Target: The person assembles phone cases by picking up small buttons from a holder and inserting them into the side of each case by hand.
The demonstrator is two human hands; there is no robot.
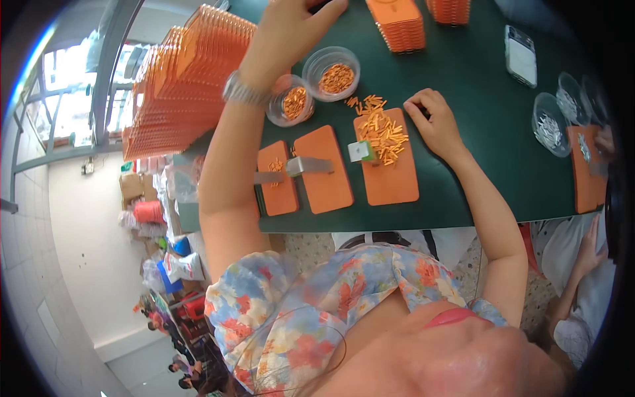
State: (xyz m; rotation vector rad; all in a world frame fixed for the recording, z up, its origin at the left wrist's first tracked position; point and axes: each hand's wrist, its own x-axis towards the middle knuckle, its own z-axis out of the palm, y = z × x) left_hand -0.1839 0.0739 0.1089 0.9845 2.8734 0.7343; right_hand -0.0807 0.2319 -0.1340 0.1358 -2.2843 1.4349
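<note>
My left hand [291,26] reaches to the far edge of the view, a clear band on its wrist. Its thumb shows, but the other fingers are mostly cut off, so I cannot see whether it holds anything. Loosely curled, my right hand [434,120] rests on the table beside an orange board [397,188], with nothing visible in it. Small copper-coloured strips [383,135] lie heaped on that board and spill past its far end. A white-and-green block [360,151] stands at its left edge. Two clear tubs [331,55] [286,118] hold small copper-coloured pieces.
Another orange board [324,188] bears a metal block [307,165]; a smaller board [279,198] lies left of it. Tall stacks of orange trays [192,73] rise at left, more stacks [400,30] behind. A phone [521,56] and tubs of silvery pieces [549,129] lie right, near another person.
</note>
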